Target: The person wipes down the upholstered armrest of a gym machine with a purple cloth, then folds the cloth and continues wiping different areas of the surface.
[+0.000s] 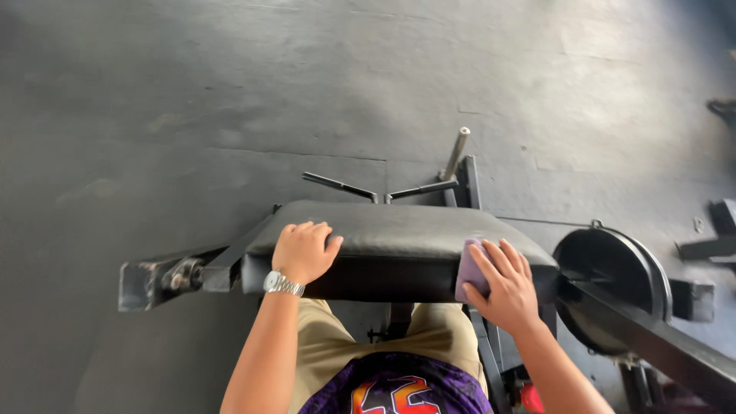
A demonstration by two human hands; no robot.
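Observation:
A black padded rest (399, 230) of a gym machine lies across the view in front of me. My left hand (304, 251) grips its near left edge; a silver watch (282, 284) is on that wrist. My right hand (502, 284) presses a small purple cloth (468, 270) against the pad's near right edge. My tan shorts and purple shirt show below the pad.
Black handles (383, 190) and a steel bar sleeve (457, 152) stand behind the pad. A black weight plate (613, 268) sits on the machine's arm (652, 337) at the right. A metal bracket (157, 280) juts out at the left. Dark rubber floor (230, 92) surrounds the machine.

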